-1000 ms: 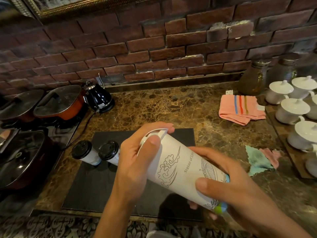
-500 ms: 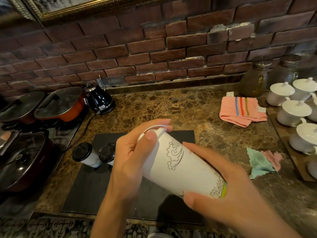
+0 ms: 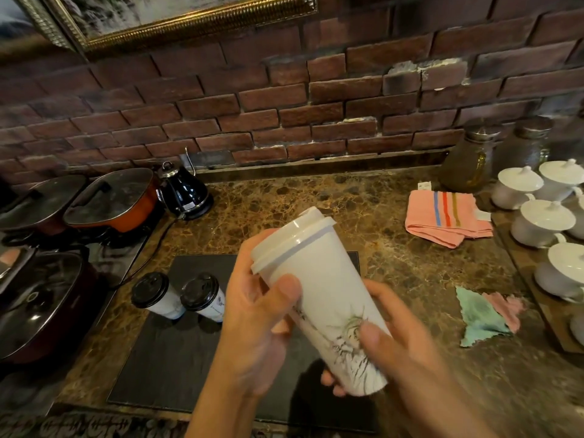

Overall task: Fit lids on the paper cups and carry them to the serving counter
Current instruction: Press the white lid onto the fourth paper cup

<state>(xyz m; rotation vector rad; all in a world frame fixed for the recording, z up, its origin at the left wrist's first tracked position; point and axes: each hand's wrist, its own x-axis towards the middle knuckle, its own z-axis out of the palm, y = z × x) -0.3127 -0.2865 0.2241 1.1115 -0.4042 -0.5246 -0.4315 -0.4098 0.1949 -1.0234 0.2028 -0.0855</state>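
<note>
**Third cup lidded in hand; two more wait on the mat, none carried yet**

Nearest the camera, the person holds a tall white paper cup tilted, its top leaning up and to the left, in the air above the near half of the dark mat. The left hand wraps the upper part of the cup, its thumb lying across the wall just under the rim and its fingers curled behind. The right hand grips the lower part near the base, thumb on the printed side and fingertips showing underneath. A white lid sits on the cup's mouth; it looks seated all the way round, though the far side of the rim is hidden, so a full seal cannot be confirmed.

Further back, at the mat's left edge, two smaller paper cups stand upright just beside each other, each already wearing a black lid.

Beyond them, the marble countertop carries pots and a black kettle toward its far left corner, a striped pink towel toward the far right, and lidded white porcelain cups along the right edge.

Judged from this, the lid-fitting appears done or nearly done for all three visible cups. The carrying seems wholly outstanding: no serving counter can be identified in view.
</note>
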